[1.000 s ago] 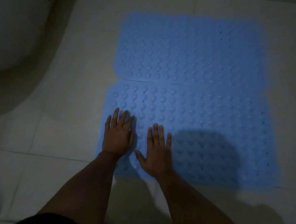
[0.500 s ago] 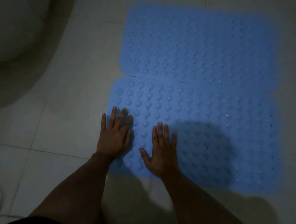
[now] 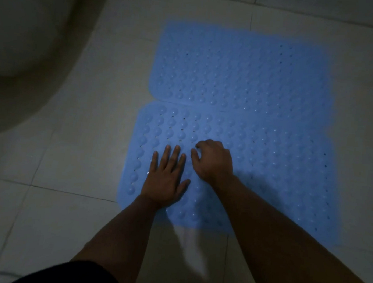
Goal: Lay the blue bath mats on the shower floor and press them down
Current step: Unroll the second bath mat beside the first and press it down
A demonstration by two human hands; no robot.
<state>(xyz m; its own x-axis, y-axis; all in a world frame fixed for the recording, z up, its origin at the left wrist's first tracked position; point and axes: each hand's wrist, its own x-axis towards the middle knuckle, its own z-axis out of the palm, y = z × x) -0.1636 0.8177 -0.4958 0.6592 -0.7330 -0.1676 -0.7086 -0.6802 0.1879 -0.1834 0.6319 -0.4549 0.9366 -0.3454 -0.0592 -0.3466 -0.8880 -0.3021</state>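
Near mat (image 3: 267,169): under both hands, left part
Left hand (image 3: 166,179): flat, fingers spread
Right hand (image 3: 214,163): fingers curled, holding nothing
Mats: two, far mat (image 3: 241,70) touching the near one

- The far mat (image 3: 241,72), blue and covered in round bumps and small holes, is lying flat on the tiled floor (image 3: 82,134).
- The near mat (image 3: 267,169), the same kind, is lying flat, its far edge meeting the far mat's near edge.
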